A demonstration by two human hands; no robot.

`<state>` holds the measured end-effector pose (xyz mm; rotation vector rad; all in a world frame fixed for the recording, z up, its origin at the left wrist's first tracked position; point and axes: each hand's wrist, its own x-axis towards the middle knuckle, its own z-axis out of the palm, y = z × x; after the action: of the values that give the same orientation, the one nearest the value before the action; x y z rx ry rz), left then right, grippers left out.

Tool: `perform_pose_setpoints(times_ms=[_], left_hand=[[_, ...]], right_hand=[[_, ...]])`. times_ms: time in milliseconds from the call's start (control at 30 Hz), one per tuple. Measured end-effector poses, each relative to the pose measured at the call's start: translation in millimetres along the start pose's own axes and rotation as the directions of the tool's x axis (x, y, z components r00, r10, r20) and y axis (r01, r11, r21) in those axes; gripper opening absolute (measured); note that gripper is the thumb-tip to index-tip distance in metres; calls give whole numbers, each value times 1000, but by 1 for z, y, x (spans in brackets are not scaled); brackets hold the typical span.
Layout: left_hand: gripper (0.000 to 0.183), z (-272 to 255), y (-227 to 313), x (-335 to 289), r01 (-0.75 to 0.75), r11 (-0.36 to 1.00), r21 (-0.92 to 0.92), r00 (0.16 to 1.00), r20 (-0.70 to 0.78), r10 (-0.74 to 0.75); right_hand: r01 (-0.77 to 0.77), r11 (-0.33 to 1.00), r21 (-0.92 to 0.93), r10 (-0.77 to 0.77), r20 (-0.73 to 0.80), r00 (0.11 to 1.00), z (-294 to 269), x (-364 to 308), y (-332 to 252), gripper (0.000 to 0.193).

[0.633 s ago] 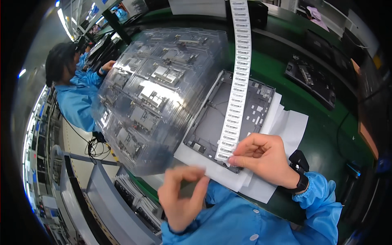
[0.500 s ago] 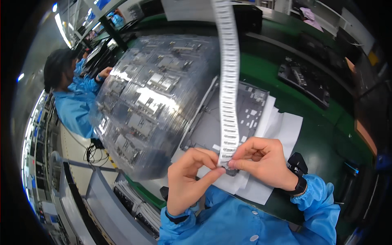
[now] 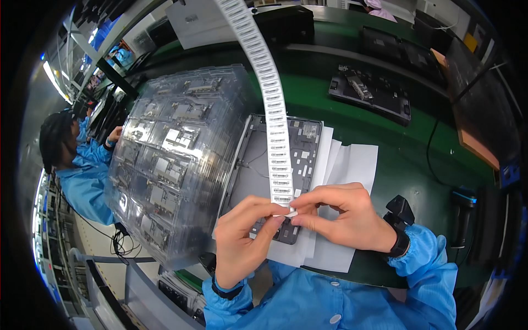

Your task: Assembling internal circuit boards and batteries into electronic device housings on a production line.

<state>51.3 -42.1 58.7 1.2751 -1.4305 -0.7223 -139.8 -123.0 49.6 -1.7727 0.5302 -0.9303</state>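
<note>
Fingertips of the left hand (image 3: 241, 236) and right hand (image 3: 349, 217) pinched the curled lower end of the barcode-label strip (image 3: 272, 99) above the grey laptop casing (image 3: 248, 184), apparently steadying it from both sides.

Here's the green counter (image 3: 410, 159), white sheets (image 3: 355, 170) fanned across its near side, a stack of clear trays (image 3: 171, 144) rising left! Farther back lies a dark opened device (image 3: 379, 103); right, a handheld scanner (image 3: 463, 212).

Bright light strip (image 3: 56, 82) upper left, white glare on clear trays (image 3: 198, 190), fisheye bending, dark rim
</note>
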Motion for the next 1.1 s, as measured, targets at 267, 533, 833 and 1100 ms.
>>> perform_pose_setpoints(times_ms=[267, 533, 833, 1100], left_hand=[[17, -10, -20, -12, -80, 950, 302, 996, -11, 87], [13, 9, 1, -14, -125, 768, 628, 988, 6, 156], [48, 7, -4, -42, -518, 637, 571, 838, 488, 244], [27, 17, -37, -44, -726, 499, 474, 685, 561, 464]], right_hand=[[289, 957, -10, -289, -39, 957, 12, 0, 23, 11], [238, 906, -351, -308, -159, 938, -24, -47, -12, 15], [-916, -12, -400, -38, -916, 400, -238, -316, -82, 79], [-890, -212, -404, -21, -908, 417, -257, -369, -75, 67]])
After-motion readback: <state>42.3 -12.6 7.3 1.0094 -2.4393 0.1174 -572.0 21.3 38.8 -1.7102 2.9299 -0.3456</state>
